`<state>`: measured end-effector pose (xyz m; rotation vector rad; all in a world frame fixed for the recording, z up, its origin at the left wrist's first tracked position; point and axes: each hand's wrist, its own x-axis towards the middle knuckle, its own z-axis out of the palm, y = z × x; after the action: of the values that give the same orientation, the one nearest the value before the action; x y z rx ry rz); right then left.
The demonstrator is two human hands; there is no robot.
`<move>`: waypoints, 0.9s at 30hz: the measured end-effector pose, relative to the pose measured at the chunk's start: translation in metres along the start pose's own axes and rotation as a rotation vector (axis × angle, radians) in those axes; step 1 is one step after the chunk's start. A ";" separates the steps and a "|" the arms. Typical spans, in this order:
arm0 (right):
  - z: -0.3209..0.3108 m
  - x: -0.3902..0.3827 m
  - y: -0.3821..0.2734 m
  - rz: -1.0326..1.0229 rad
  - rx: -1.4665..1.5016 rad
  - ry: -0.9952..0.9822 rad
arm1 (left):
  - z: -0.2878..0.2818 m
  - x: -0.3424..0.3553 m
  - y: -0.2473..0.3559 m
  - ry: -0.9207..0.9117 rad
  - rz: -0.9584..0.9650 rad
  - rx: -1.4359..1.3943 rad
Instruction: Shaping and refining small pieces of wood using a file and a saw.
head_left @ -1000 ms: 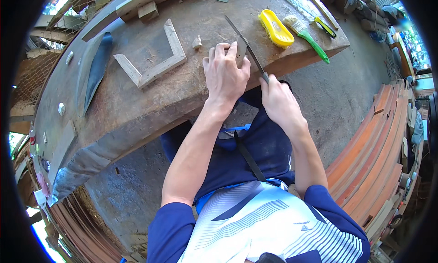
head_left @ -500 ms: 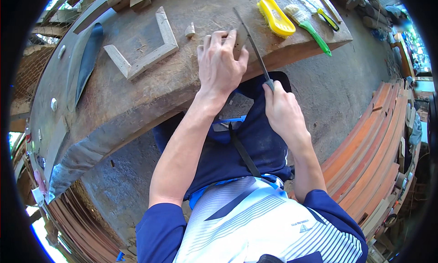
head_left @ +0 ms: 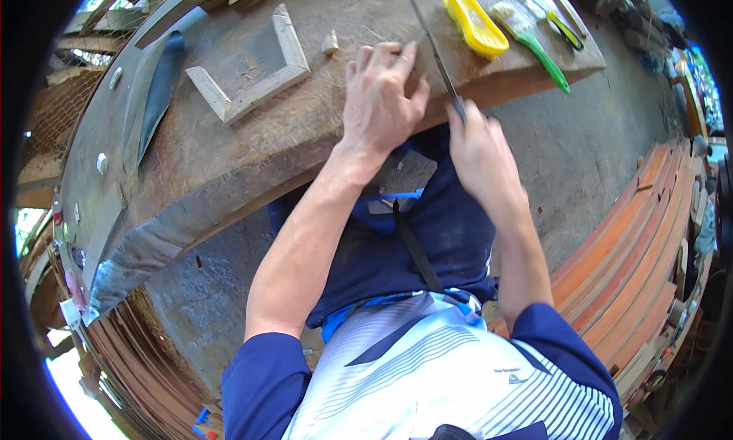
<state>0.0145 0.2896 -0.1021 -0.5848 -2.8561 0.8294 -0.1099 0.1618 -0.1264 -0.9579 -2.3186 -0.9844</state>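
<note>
My left hand (head_left: 382,100) rests on the wooden bench top (head_left: 221,161), palm down. Its fingers are bent and the thumb stands apart; anything under the fingertips is hidden. Close beside it, my right hand (head_left: 487,151) is closed around the grey handle of a long, narrow dark-bladed tool (head_left: 434,44), whose exact kind I cannot make out. The blade slants away across the bench edge, just right of my left thumb. Left of my hands lies a U-shaped frame of wooden strips (head_left: 263,88), and a small wood offcut (head_left: 330,43) sits beyond my left fingers.
Right of the blade lie a yellow scrub brush (head_left: 477,24), a green-handled paintbrush (head_left: 538,54) and a yellow-black tool (head_left: 565,31). A dark curved sheet (head_left: 156,96) lies at left. Reddish boards (head_left: 611,249) are stacked on the right and more boards (head_left: 141,379) at lower left.
My right hand has pushed the blade forward and away, so it reaches farther over the bench. My left hand stays in place on the bench. The whole view has shifted slightly.
</note>
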 end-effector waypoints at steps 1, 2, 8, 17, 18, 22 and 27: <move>0.002 0.023 -0.006 -0.032 0.037 -0.014 | -0.001 -0.002 0.001 -0.007 0.001 -0.004; 0.008 0.028 -0.011 -0.035 -0.015 0.005 | 0.001 -0.002 0.002 0.003 -0.057 0.027; 0.008 -0.023 0.001 0.029 0.036 -0.035 | 0.000 0.001 0.003 0.009 -0.113 0.086; 0.016 -0.002 0.000 0.007 0.000 0.004 | 0.001 0.002 0.006 0.021 -0.120 0.091; 0.016 -0.017 0.002 0.023 0.015 -0.016 | -0.001 0.001 0.003 0.009 -0.135 0.093; -0.001 -0.028 0.006 0.055 0.045 -0.011 | 0.003 0.001 -0.001 -0.040 -0.035 -0.030; 0.023 0.024 -0.001 -0.038 0.020 0.057 | 0.002 0.002 0.002 0.016 -0.110 0.058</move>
<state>-0.0132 0.2868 -0.1214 -0.5404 -2.7955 0.8212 -0.1096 0.1651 -0.1258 -0.8042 -2.3941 -0.9590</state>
